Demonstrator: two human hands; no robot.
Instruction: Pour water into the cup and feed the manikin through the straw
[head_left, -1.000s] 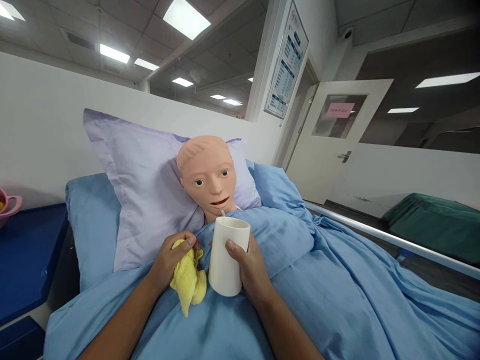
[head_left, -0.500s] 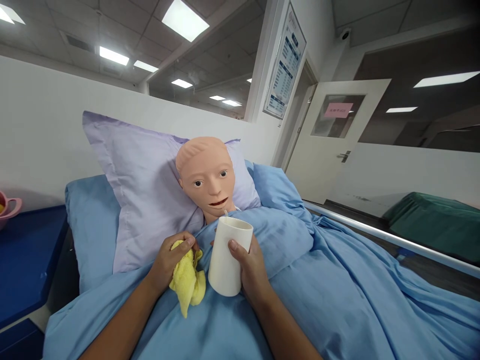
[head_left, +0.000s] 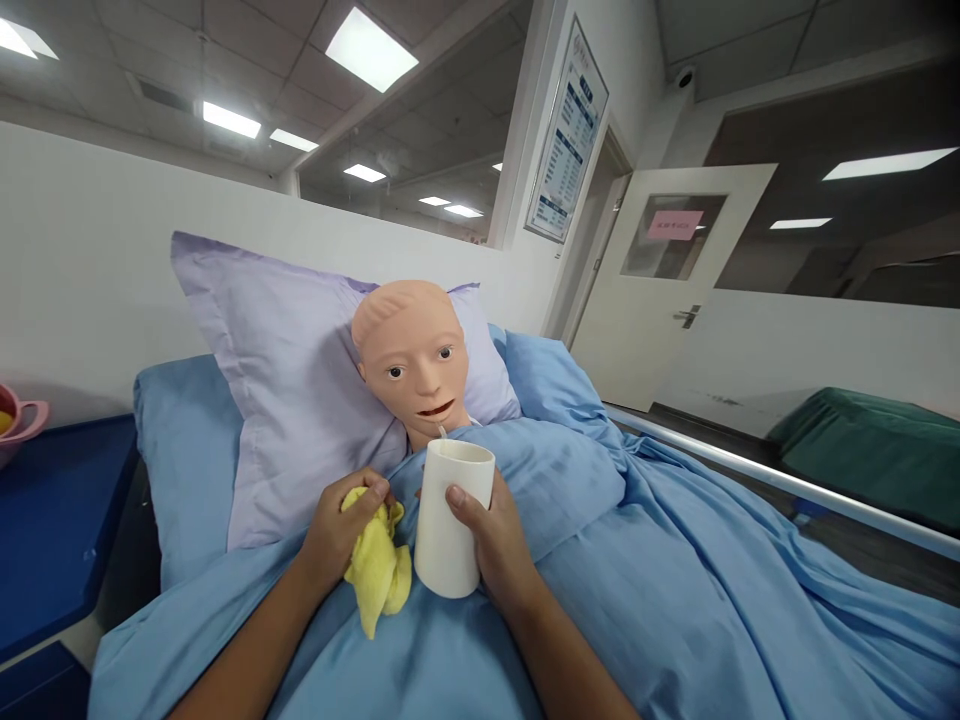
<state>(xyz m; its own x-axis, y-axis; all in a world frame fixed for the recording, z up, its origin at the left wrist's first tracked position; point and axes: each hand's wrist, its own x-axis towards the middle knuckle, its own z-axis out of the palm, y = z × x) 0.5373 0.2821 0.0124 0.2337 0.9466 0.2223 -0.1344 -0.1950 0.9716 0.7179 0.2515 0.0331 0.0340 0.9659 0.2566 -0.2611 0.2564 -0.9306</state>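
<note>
A patient manikin (head_left: 420,355) lies in the bed with its head on a lilac pillow (head_left: 277,370) and its mouth slightly parted. My right hand (head_left: 491,530) is closed around a white cup (head_left: 448,540), held nearly upright below the chin. A short clear straw (head_left: 442,432) shows above the cup's rim, its tip near the chin; its lower part is hidden inside. In my left hand (head_left: 345,525) is a crumpled yellow cloth (head_left: 377,575), hanging over the blue quilt (head_left: 600,600) just left of the cup.
To the left stands a dark blue bedside table (head_left: 60,520) bearing a pink basin (head_left: 26,425). A bed rail (head_left: 750,475) runs along the right side. Beyond it are an open door (head_left: 645,340) and a green-covered surface (head_left: 862,455).
The cup has moved slightly left and stands a bit more upright in my right hand. My left hand keeps the cloth in nearly the same place.
</note>
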